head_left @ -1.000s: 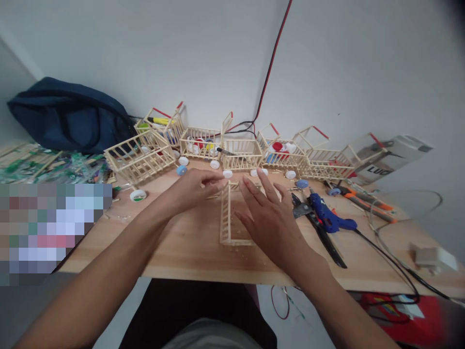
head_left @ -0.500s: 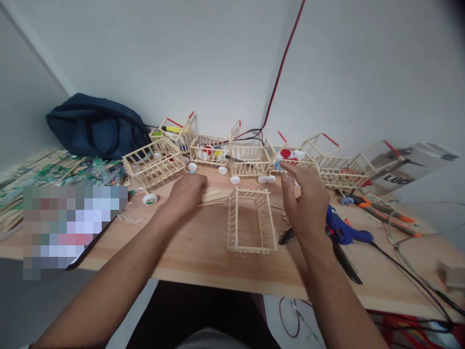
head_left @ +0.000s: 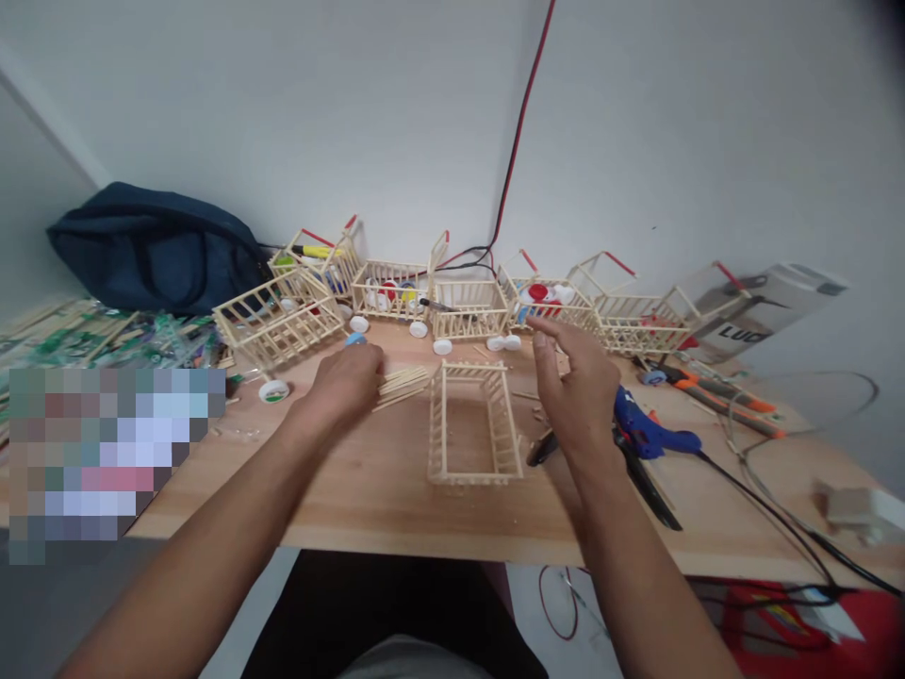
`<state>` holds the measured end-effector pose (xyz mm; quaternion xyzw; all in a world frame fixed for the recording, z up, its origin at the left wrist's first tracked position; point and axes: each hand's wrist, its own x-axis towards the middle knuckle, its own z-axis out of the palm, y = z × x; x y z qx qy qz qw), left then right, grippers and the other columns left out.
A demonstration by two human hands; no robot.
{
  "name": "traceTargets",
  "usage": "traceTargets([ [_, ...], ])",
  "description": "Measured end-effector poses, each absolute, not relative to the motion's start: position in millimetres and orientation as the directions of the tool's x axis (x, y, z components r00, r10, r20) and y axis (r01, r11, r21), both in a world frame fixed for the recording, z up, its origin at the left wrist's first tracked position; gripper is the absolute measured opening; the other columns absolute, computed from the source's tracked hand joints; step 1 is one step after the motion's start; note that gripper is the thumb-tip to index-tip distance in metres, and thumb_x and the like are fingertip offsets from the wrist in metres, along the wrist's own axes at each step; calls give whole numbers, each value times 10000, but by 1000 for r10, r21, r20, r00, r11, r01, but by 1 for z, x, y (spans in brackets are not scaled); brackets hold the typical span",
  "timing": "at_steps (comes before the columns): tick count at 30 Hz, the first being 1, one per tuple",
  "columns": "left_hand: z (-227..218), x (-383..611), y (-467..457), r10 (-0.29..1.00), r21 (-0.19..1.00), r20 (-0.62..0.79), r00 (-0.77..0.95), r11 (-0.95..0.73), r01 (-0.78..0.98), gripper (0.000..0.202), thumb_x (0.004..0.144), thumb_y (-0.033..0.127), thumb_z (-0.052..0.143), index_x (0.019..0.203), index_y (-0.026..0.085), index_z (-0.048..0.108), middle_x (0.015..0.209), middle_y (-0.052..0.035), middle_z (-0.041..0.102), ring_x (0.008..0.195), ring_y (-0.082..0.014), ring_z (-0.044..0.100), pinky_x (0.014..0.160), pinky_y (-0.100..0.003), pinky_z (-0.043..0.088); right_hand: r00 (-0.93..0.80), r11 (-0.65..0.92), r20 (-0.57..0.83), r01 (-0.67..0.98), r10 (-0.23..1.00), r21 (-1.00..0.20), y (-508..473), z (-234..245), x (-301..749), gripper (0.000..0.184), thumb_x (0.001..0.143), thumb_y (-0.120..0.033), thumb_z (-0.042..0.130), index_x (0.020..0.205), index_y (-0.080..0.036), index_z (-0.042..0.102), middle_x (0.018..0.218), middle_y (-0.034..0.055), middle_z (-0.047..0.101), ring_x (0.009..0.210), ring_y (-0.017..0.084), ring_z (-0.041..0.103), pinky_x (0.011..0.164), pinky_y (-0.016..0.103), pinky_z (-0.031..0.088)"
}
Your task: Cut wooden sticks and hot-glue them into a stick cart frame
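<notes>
My left hand (head_left: 346, 382) rests closed on a small pile of thin wooden sticks (head_left: 404, 382) on the wooden table (head_left: 368, 490); whether it grips any is hidden. An open stick-built basket frame (head_left: 470, 424) lies in the middle of the table. To the right of the frame my right hand (head_left: 576, 382) hovers with fingers apart, holding nothing. It is above black pliers (head_left: 636, 471) and next to a blue glue gun (head_left: 647, 424).
A row of finished stick carts (head_left: 467, 302) with bottle-cap wheels lines the wall. A dark blue bag (head_left: 156, 250) and a stick litter lie at the left. Orange-handled tools (head_left: 721, 396), black cables (head_left: 770, 509) and a white adapter (head_left: 859, 509) sit at the right. A red-black wire (head_left: 519, 123) hangs down the wall.
My right hand lifted off the basket frame and moved to its right side. My left hand settled onto the stick pile. The view shifted slightly.
</notes>
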<state>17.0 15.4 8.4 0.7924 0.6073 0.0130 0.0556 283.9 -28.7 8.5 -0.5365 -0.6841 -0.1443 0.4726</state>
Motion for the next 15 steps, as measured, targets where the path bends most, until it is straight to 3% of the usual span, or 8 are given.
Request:
traceTargets([
  [6,7,13,19,963,112,-28,266,-262,959,101,722,180,515,719,206,612,794,-108,676,731,-257,611,558,-309,316,-35,464,803,831,595,-308,-33,17,281,246,945,-258,484,1004,-222,720,1097,71,736,1075,217,645,1000,421,437],
  [15,6,9,27,948,93,5,319,-318,944,81,722,205,507,688,204,580,715,-70,634,643,-208,541,564,-294,298,79,473,797,769,599,-431,-30,17,288,245,936,-238,476,966,-215,718,1061,76,744,1069,203,652,988,398,456],
])
